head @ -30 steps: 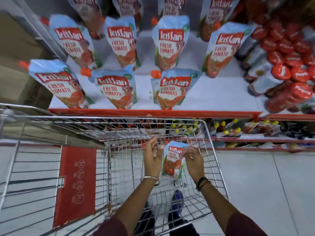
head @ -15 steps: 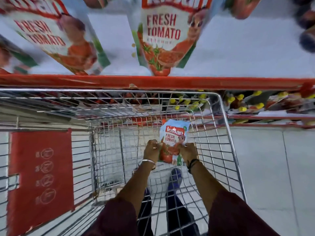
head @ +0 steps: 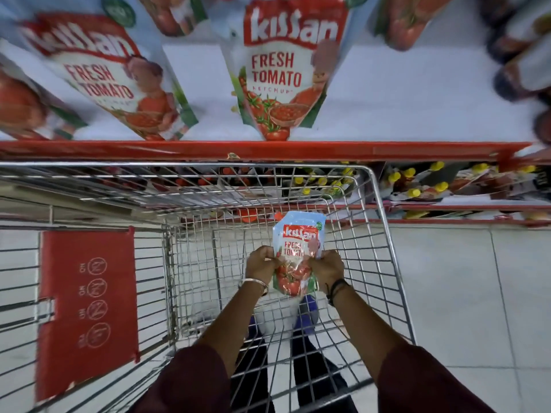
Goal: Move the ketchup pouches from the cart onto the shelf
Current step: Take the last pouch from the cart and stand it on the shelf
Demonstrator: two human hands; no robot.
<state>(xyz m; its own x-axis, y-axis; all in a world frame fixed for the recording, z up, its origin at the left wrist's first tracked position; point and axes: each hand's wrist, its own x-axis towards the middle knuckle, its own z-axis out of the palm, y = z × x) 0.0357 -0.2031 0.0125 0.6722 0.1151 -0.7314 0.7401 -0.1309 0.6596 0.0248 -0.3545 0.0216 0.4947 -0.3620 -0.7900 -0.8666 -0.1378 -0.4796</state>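
Note:
Inside the wire cart (head: 384, 248) I hold one ketchup pouch (head: 298, 242), light blue with a red label and tomato picture, upright and low in the basket. My left hand (head: 261, 265) grips its left edge and my right hand (head: 328, 268) grips its right edge. Above the cart runs the white shelf (head: 402, 93) with a red front lip. Several matching ketchup pouches stand on it, one straight ahead (head: 286, 67) and another to the left (head: 110, 81).
A red child-seat flap (head: 89, 305) hangs in the cart's left section. Dark bottles (head: 521, 70) crowd the shelf's right end. Lower shelves behind the cart hold yellow-capped pouches (head: 414, 186). Grey floor tiles (head: 477, 308) lie to the right.
The camera has moved closer to the shelf, so the shelf pouches loom larger. My hands with the pouch sit lower in the cart, and both hands now grip its middle.

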